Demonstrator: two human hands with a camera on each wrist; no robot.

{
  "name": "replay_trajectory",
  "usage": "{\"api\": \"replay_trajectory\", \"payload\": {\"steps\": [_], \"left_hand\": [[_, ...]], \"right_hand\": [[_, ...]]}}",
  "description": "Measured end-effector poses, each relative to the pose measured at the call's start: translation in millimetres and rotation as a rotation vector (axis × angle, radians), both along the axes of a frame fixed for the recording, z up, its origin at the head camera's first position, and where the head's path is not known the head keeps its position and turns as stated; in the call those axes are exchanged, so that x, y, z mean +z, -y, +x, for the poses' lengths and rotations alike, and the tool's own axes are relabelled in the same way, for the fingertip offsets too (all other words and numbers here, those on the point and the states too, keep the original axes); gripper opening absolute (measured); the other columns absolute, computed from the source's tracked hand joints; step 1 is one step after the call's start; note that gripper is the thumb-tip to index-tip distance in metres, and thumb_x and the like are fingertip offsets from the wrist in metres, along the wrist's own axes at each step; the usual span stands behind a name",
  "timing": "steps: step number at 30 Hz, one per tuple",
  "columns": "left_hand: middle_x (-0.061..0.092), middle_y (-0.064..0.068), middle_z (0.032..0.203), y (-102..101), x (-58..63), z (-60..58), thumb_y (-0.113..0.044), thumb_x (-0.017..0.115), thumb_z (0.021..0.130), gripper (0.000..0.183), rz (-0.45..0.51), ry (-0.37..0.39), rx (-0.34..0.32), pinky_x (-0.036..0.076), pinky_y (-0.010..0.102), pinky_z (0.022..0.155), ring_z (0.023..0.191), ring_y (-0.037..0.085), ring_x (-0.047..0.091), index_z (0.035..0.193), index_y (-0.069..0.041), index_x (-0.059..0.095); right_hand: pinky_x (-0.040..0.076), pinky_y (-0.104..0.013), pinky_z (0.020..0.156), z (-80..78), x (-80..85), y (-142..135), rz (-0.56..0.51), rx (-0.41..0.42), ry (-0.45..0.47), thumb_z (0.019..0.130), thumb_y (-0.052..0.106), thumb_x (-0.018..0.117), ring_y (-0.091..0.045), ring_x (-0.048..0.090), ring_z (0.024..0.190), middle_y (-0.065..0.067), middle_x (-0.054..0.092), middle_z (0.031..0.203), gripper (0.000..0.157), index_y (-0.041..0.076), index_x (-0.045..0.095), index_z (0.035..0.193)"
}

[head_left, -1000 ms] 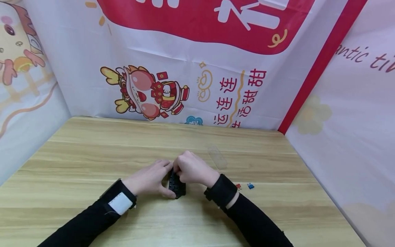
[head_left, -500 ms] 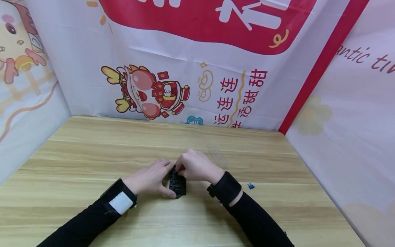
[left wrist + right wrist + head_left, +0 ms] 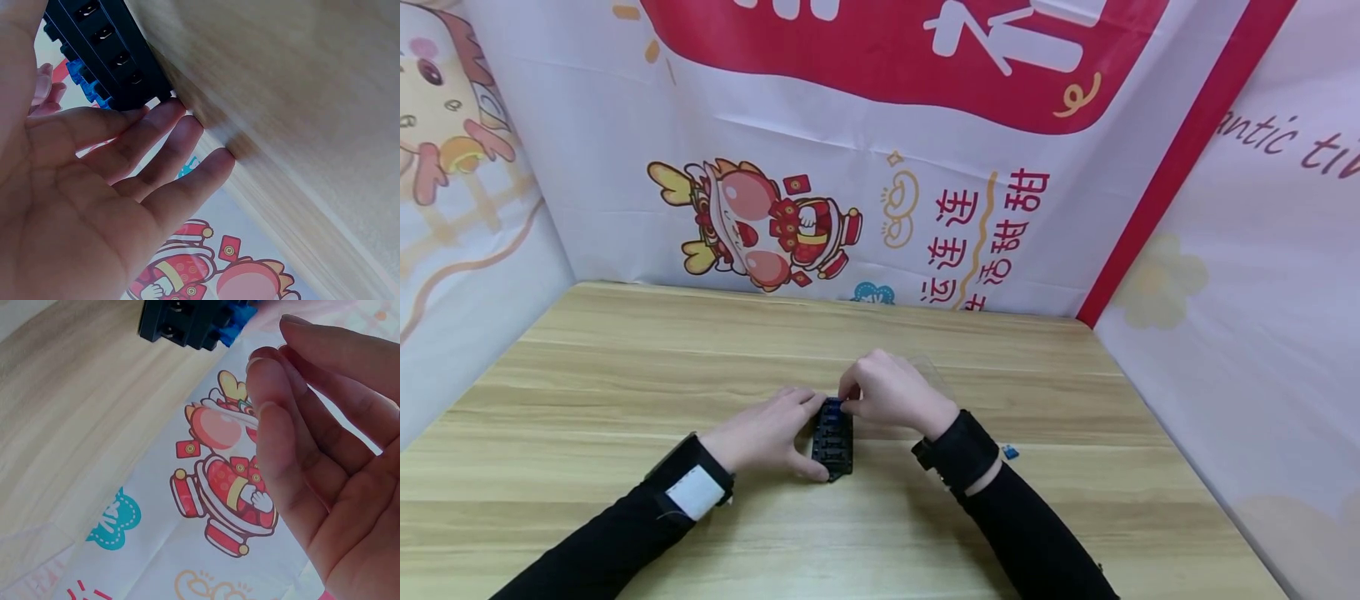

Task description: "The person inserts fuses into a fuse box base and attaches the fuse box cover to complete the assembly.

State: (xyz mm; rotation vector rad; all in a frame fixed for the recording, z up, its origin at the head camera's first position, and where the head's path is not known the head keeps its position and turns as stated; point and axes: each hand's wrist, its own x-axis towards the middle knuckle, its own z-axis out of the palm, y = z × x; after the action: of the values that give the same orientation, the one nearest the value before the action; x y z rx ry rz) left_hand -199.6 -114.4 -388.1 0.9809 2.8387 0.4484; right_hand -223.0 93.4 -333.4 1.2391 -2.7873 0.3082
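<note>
A black fuse box (image 3: 832, 442) with a row of slots stands on the table in the head view. My left hand (image 3: 771, 437) grips it from the left, thumb at the near end and fingertips at the far end. Blue blade fuses (image 3: 90, 84) sit in its far slots, side by side in the left wrist view. Just right of that end is my right hand (image 3: 895, 392), its fingers loosely bent. In the right wrist view its thumb and forefinger stand apart, with nothing visible between them, beside the box's blue end (image 3: 236, 325).
Another blue fuse (image 3: 1011, 452) lies on the wooden table (image 3: 625, 358) to the right, close to my right wrist. Behind my right hand lies a clear plastic cover (image 3: 934, 373), partly hidden. A printed cloth (image 3: 820, 125) hangs along the table's back edge.
My right hand has lifted and drawn away to the right from the fuse box, uncovering the blue at its far end. The red fuse on the table is now hidden behind my right wrist. My left hand stays put.
</note>
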Motion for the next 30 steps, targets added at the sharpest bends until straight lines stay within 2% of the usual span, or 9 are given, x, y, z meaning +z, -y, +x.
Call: {"api": "replay_trajectory", "payload": {"steps": [10, 17, 24, 30], "left_hand": [[0.042, 0.012, 0.140, 0.6, 0.9, -1.3, -0.068, 0.070, 0.068, 0.105, -0.015, -0.020, -0.012, 0.035, 0.037, 0.101, 0.127, 0.023, 0.039, 0.144, -0.002, 0.039], [0.043, 0.013, 0.139, -0.2, -0.2, -1.9, -0.069, 0.069, 0.068, 0.105, -0.025, -0.045, -0.026, 0.035, 0.038, 0.101, 0.126, 0.025, 0.040, 0.143, 0.000, 0.040], [0.041, 0.017, 0.140, 0.0, 1.1, -1.9, -0.068, 0.069, 0.069, 0.106, -0.018, -0.026, -0.030, 0.035, 0.040, 0.102, 0.128, 0.029, 0.038, 0.142, 0.002, 0.039], [0.040, 0.018, 0.141, 0.3, 2.1, -1.4, -0.068, 0.069, 0.069, 0.107, -0.013, -0.013, -0.035, 0.034, 0.041, 0.102, 0.128, 0.030, 0.038, 0.143, 0.002, 0.038]], "right_hand": [[0.043, -0.014, 0.059, -3.3, 2.7, -1.9, -0.035, -0.019, -0.027, 0.084, 0.024, 0.071, -0.002, 0.058, 0.069, 0.014, 0.061, 0.075, 0.006, 0.018, 0.073, 0.083], [0.043, -0.015, 0.060, -5.9, 1.3, -6.2, -0.048, -0.056, -0.024, 0.086, 0.030, 0.070, -0.007, 0.059, 0.074, 0.006, 0.064, 0.088, 0.014, 0.017, 0.074, 0.091], [0.044, -0.018, 0.061, -9.1, 3.5, -11.3, -0.044, -0.080, -0.017, 0.087, 0.030, 0.069, -0.009, 0.060, 0.078, 0.003, 0.064, 0.093, 0.015, 0.016, 0.073, 0.092], [0.042, -0.018, 0.059, -8.4, 7.2, -14.6, -0.005, -0.105, -0.015, 0.086, 0.029, 0.070, -0.006, 0.054, 0.072, 0.006, 0.061, 0.089, 0.015, 0.016, 0.073, 0.091]]}}
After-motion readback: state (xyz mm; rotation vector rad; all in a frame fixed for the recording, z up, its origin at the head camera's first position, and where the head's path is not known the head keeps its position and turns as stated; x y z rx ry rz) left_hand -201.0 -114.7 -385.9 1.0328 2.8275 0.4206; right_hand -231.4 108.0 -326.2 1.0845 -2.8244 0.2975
